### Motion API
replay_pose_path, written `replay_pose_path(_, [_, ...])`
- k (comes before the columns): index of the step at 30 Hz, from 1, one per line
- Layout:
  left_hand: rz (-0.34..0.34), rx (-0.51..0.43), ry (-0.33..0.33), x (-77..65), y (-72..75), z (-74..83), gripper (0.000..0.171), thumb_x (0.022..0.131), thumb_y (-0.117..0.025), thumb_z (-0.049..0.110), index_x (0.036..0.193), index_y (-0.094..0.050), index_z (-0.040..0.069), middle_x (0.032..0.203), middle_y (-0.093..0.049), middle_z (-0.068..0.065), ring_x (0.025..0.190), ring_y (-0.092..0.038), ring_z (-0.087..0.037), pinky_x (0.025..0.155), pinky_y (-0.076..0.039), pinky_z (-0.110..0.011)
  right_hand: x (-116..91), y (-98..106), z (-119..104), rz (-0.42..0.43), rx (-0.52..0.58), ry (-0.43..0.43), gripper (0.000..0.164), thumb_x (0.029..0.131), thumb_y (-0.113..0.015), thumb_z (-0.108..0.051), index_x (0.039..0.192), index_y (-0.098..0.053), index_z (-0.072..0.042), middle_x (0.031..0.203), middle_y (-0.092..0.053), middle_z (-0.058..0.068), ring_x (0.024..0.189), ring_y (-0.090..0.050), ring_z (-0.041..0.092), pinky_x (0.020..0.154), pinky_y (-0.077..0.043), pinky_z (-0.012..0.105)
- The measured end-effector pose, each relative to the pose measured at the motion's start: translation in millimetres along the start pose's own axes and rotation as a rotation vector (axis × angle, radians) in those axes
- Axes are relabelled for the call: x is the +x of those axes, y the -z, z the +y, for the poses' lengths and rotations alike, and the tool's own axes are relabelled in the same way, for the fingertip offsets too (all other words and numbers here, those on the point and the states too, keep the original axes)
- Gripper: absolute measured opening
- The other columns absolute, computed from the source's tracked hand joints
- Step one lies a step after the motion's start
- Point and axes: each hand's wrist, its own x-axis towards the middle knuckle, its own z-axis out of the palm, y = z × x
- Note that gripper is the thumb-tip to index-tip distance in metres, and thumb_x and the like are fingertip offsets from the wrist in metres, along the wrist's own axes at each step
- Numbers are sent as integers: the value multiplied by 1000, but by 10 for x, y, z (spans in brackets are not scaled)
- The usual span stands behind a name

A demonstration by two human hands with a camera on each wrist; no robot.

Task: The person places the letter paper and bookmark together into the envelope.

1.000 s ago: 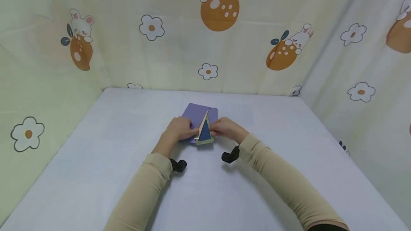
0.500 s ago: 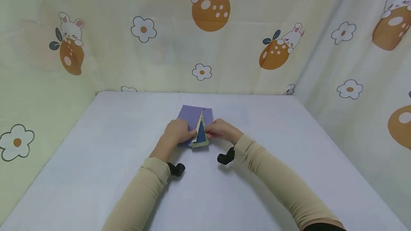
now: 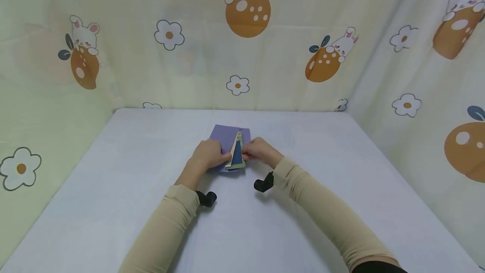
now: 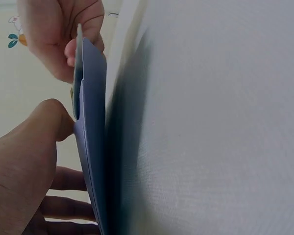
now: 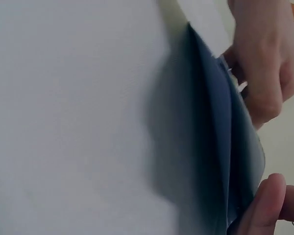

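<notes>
A flat purple paper piece (image 3: 225, 133), like an envelope, lies near the middle of the table. Over its right half sits a folded card (image 3: 237, 154) with a blue triangle and pale green border. My left hand (image 3: 208, 154) rests on the purple piece, thumb stretched to the card's left side; in the left wrist view its fingers (image 4: 68, 208) touch the upper face. My right hand (image 3: 261, 151) pinches the card's right edge. Viewed from the right wrist, the purple piece (image 5: 216, 105) and the leaf beside it spread apart. The left fingertips are partly hidden.
A white-covered table (image 3: 303, 146) spreads around the hands. Behind and beside it hangs a cream curtain (image 3: 204, 66) printed with rabbits, fruit and flowers. Black wrist cameras, left (image 3: 206, 199) and right (image 3: 263, 182), hang close above the tabletop.
The right hand and card have shifted slightly away from me over the purple piece, whose near edge now shows below the card. The left hand stays nearly still; the head view has turned slightly.
</notes>
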Motion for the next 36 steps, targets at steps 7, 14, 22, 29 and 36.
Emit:
replay_pose_path(7, [-24,-27,8,-12,-67,-24,39,74,-51,47,54,-43,14,54,-46,1,52,-43,-15,47,-33,-28,59,-95,13,15,72,-12,5,78,-53,3,74,-56,1,61,-54,2,52,-53,7,54,-46,18])
replay_pose_path(14, [-2,15,-18,14,-72,-46,45,75,-49,51,51,-42,14,51,-45,2,51,-42,-15,47,-33,-27,-3,-230,-23,-67,9,37,10,80,-54,2,84,-61,7,65,-56,4,53,-54,7,54,-46,17])
replay_pose_path(22, [-1,-11,-11,-1,-57,-33,42,75,-51,49,52,-42,15,50,-42,3,50,-40,-14,46,-31,-27,-13,-200,-53,-63,37,31,31,86,-45,1,114,-52,12,80,-56,10,62,-58,11,63,-50,19])
replay_pose_path(29, [6,-3,5,-5,-39,-65,40,75,-50,48,53,-45,15,52,-44,2,52,-42,-15,48,-32,-27,39,-255,-91,-81,94,21,37,87,-39,4,122,-45,12,83,-54,11,62,-57,12,62,-50,20])
replay_pose_path(36, [6,-17,11,-1,-83,-106,40,74,-53,49,57,-51,13,56,-50,0,55,-45,-17,49,-34,-28,131,-261,-14,-86,134,42,37,86,-42,6,123,-44,13,84,-57,12,59,-57,9,59,-49,18])
